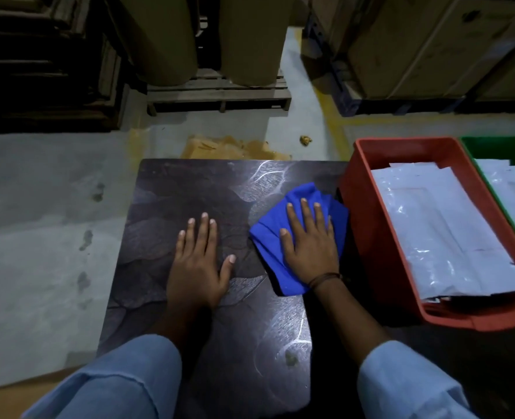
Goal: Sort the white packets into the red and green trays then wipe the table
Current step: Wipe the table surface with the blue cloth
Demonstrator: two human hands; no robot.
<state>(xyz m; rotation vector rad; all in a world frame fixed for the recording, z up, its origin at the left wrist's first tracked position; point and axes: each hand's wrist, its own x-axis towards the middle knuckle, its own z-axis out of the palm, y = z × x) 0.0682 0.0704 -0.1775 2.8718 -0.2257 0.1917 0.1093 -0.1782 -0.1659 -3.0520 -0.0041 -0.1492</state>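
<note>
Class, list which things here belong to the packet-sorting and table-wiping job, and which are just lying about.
Belongs to the job: blue cloth under the right hand; left hand flat on the table; red tray; green tray; white packets.
Just lying about: wooden pallet; cardboard boxes; brown paper scraps on the floor.

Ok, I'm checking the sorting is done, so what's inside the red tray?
Inside the red tray lie stacked white packets, filling most of it. The top ones cover whatever is beneath, so the count and the tray floor cannot be seen.
</note>
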